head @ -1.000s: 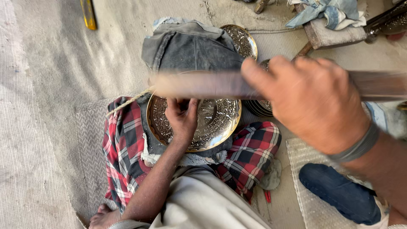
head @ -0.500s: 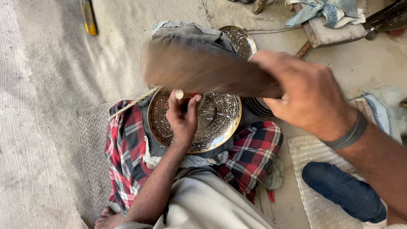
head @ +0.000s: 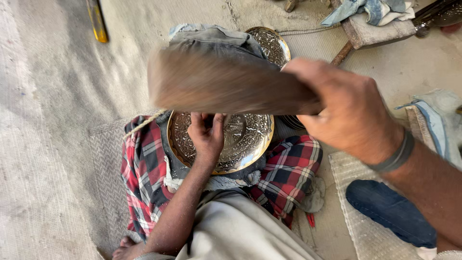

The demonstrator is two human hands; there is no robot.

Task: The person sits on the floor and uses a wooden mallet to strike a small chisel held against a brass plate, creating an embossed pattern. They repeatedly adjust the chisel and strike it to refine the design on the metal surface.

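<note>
While the right hand (head: 349, 113) fills the near right of the head view, its fingers are wrapped tight around the handle end of a wooden mallet (head: 226, 82), which shows only as a broad brown blur stretching left across the middle. A grey band (head: 392, 156) circles that wrist, and the forearm runs off toward the lower right corner. Below the blur, the left hand (head: 207, 137) rests on an engraved brass plate (head: 245, 139), fingers bunched together and pointing up as if pinching something small; the mallet covers the fingertips, so what they hold cannot be told. The plate lies tilted on a red checked cloth (head: 144, 173) spread over the lap, with pale fabric (head: 240, 231) nearer the camera and a blue-clad knee (head: 390, 212) on a woven mat at lower right. Beyond the plate sits a grey padded bundle (head: 211, 41), partly hidden by the mallet, and a second engraved plate (head: 272, 43) leans just behind it. Farther off on the floor lie a yellow-handled tool (head: 96, 19) at upper left and a crumpled blue rag (head: 370, 9) at upper right.
</note>
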